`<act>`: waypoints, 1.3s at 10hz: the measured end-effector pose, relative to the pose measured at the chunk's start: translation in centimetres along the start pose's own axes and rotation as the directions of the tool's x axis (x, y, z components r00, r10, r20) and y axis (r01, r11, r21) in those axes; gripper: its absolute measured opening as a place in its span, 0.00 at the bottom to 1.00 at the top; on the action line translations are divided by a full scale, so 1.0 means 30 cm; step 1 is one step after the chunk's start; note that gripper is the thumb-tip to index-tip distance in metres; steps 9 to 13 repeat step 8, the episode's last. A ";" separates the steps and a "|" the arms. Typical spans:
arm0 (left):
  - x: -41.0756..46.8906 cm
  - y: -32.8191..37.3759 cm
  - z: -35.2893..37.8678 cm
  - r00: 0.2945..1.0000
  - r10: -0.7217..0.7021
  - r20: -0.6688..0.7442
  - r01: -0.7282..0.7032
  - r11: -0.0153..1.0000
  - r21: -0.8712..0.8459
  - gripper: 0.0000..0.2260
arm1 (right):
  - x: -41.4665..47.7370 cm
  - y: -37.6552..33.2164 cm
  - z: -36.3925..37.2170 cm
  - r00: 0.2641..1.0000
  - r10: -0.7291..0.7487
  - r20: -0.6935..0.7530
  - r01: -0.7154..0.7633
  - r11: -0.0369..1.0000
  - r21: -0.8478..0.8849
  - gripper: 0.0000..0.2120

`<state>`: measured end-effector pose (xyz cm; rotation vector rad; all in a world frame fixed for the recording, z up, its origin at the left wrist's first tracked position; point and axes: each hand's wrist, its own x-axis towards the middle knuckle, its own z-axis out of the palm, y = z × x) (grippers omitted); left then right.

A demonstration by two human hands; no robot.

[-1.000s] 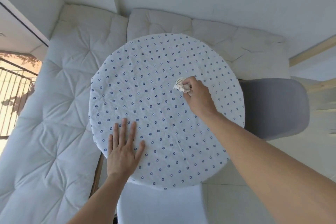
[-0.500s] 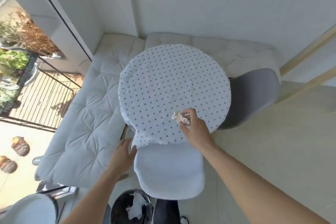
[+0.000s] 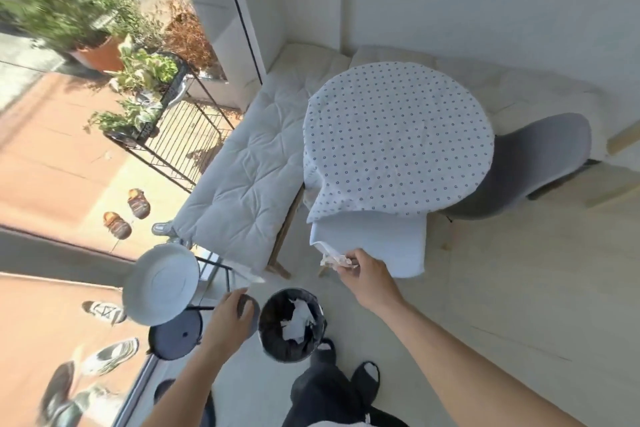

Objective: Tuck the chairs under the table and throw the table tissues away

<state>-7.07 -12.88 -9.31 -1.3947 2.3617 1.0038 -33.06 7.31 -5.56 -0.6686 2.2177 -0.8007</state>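
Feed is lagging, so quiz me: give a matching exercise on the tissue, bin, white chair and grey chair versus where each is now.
Things:
1. crumpled tissue
2. black bin
3. white chair
4. grey chair

Places:
A. tucked at the table's right side
B. on the floor, paper inside
C. tucked at the table's near edge
D. pinched in the right hand

Pairs: 1-D, 2-B, 3-C, 4-A

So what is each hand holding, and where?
The right hand pinches a crumpled tissue at its edge. The left hand holds nothing.
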 end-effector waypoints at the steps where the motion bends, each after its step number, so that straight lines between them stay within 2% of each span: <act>1: -0.088 -0.128 -0.011 0.997 -0.075 -0.008 0.075 0.997 -0.026 0.21 | -0.059 -0.017 0.137 0.995 0.032 0.092 -0.031 0.999 -0.019 0.17; 2: -0.145 -0.235 -0.007 0.992 -0.123 0.005 0.123 0.991 -0.060 0.21 | -0.094 -0.021 0.265 0.982 0.080 0.171 -0.078 0.997 -0.023 0.16; 4: -0.206 -0.393 0.020 0.986 -0.156 0.051 0.160 0.981 -0.107 0.21 | -0.136 -0.045 0.477 0.940 0.222 0.260 -0.186 0.970 -0.155 0.15; 5: -0.214 -0.446 0.030 0.981 -0.175 0.083 0.184 0.976 -0.117 0.22 | -0.135 -0.068 0.558 0.926 0.261 0.271 -0.216 0.959 -0.186 0.17; 6: -0.210 -0.487 0.033 0.983 -0.157 0.099 0.167 0.981 -0.099 0.22 | -0.142 -0.080 0.619 0.917 0.275 0.288 -0.227 0.955 -0.189 0.23; 8: -0.197 -0.521 0.008 0.988 -0.114 0.100 0.124 0.988 -0.095 0.22 | -0.203 -0.096 0.661 0.924 0.291 0.249 -0.254 0.952 -0.170 0.22; 13: -0.197 -0.521 0.008 0.988 -0.114 0.100 0.124 0.988 -0.095 0.22 | -0.203 -0.096 0.661 0.924 0.291 0.249 -0.254 0.952 -0.170 0.22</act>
